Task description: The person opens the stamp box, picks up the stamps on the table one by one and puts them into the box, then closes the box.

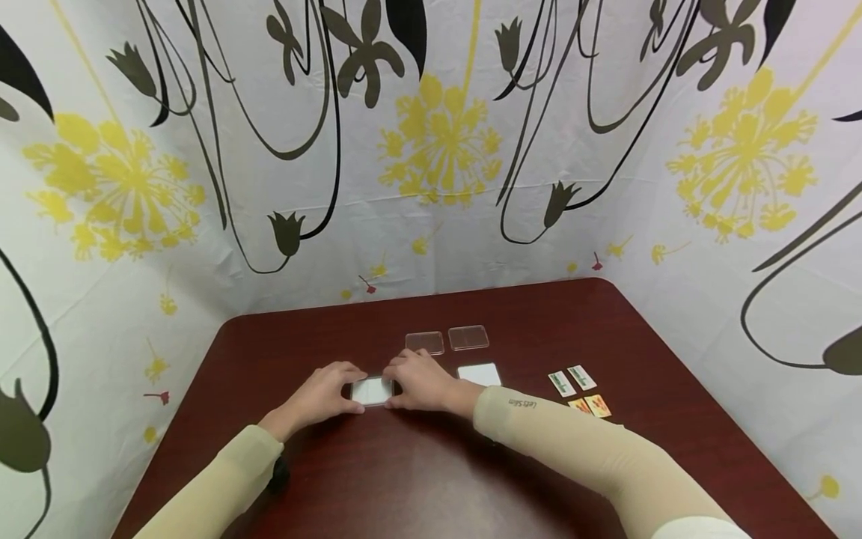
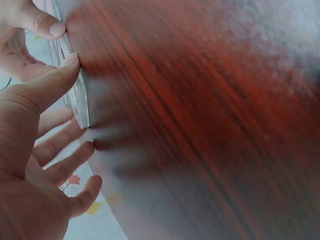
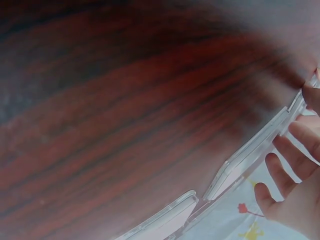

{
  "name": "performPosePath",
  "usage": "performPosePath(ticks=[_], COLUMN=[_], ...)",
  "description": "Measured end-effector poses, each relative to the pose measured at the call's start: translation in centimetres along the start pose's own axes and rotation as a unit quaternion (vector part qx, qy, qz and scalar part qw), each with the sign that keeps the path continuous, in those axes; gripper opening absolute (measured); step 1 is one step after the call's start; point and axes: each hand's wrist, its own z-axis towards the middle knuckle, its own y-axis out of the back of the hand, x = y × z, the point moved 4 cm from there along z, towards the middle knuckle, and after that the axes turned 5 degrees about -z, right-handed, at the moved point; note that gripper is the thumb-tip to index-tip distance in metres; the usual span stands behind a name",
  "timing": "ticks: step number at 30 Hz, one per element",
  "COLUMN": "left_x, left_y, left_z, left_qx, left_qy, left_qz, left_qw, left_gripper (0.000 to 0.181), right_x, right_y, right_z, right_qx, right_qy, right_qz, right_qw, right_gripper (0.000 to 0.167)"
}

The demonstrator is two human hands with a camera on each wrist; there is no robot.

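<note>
A clear case with a white filling (image 1: 372, 391) is held over the table (image 1: 404, 479), pinched at its nine-o'clock end by the left hand (image 1: 322, 394) and at its three-o'clock end by the right hand (image 1: 423, 380). Each grip is narrowed to the case's width, thumb near and fingers far, presumably so both ends are steadied together. Two clear trays (image 1: 468, 337) are placed towards two o'clock, and green-and-white packets (image 1: 562, 384) and orange packets (image 1: 598, 406) near three o'clock, seemingly sorted by colour within reach. By the left wrist view, both thumbtips are shown along the near rim; by the right, two white-filled cases (image 3: 250, 156) are revealed, one perhaps sleeve-hidden from the head view.
</note>
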Motion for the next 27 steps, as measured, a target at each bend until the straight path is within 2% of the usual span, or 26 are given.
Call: performPosePath(ticks=[9,16,27], left_x=[0.35,0.43,-0.43], left_y=[0.1,-0.08,-0.25], left_z=[0.19,0.46,0.64], left_qx=[0.01,0.02,0.002], left_qy=[0.033,0.047,0.032], left_qz=[0.011,0.003,0.06], left_qw=[0.9994,0.9987,0.9977], left_gripper=[0.073,0.063,0.051], right_x=[0.24,0.3,0.29], right_y=[0.15,-0.1,-0.05], right_z=[0.11,-0.02,0.06], right_qx=[0.003,0.0,-0.002], right_qy=[-0.002,-0.005,-0.005], right_qz=[0.001,0.001,-0.009], right_qw=[1.0,1.0,0.9999], right_gripper=[0.036,0.035,0.036])
